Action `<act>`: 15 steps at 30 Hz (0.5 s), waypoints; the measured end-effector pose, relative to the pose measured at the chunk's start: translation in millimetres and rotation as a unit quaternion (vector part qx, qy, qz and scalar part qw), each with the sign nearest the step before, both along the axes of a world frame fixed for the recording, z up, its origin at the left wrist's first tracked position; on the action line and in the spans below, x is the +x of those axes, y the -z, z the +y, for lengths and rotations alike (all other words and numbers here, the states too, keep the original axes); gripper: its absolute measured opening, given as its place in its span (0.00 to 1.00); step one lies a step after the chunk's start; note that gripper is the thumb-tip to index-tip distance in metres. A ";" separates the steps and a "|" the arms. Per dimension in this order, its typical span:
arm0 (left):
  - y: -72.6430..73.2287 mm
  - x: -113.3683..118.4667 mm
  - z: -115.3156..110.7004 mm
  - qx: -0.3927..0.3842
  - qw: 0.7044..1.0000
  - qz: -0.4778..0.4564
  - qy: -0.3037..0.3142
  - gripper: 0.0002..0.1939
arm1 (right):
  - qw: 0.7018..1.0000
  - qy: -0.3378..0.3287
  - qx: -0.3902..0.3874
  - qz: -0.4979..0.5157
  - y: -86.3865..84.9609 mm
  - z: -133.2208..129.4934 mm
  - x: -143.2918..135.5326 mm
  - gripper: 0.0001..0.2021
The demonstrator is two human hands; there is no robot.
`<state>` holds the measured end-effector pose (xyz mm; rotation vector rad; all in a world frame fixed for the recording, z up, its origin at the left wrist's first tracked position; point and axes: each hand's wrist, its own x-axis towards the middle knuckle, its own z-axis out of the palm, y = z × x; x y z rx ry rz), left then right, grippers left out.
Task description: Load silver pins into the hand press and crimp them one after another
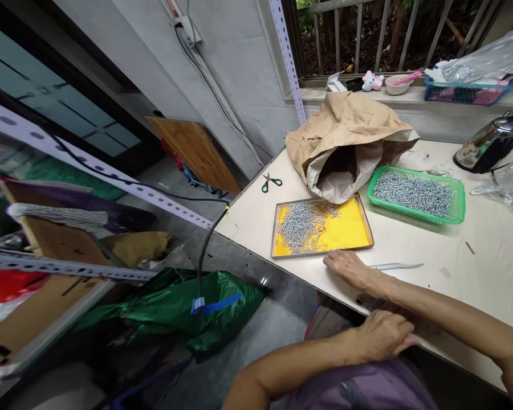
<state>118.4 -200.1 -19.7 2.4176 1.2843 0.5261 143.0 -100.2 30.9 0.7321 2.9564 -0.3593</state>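
Note:
My right hand (351, 272) rests on the table just below the front edge of a yellow-lined shallow tray (346, 225), its fingers curled together; anything within them is hidden. Closer to my body, my left hand (382, 336) is bent at the table's edge with closed fingers, and its grip is hidden too. Many small silver metal pieces (301, 225) are heaped on the left of the tray. A green basket (458, 213) full of similar pieces stands to the right. Behind the tray lies an open brown paper bag (350, 122).
Green-handled scissors (271, 182) lie left of the bag. A thin pale tool (397, 266) is beside my right wrist. A kettle (491, 142) stands at the back right. A blue basket (474, 91) sits on the windowsill. Green plastic (222, 285) lies on the floor at left.

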 end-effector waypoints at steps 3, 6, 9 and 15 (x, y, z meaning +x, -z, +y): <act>-8.2 -36.9 18.5 0.029 0.998 0.011 -0.060 0.11 | 0.988 0.090 0.105 0.063 -26.9 23.7 31.4 0.15; -16.0 -84.6 48.8 0.037 0.991 0.030 -0.128 0.11 | 0.946 0.218 0.207 0.119 -57.1 63.8 72.3 0.14; -20.7 -125.9 81.8 0.030 0.951 0.116 -0.286 0.08 | 0.915 0.305 0.240 0.112 -75.9 97.9 106.7 0.14; -15.0 -151.5 110.4 -0.054 0.934 0.195 -0.294 0.08 | 0.900 0.335 0.216 0.175 -73.7 83.9 135.1 0.15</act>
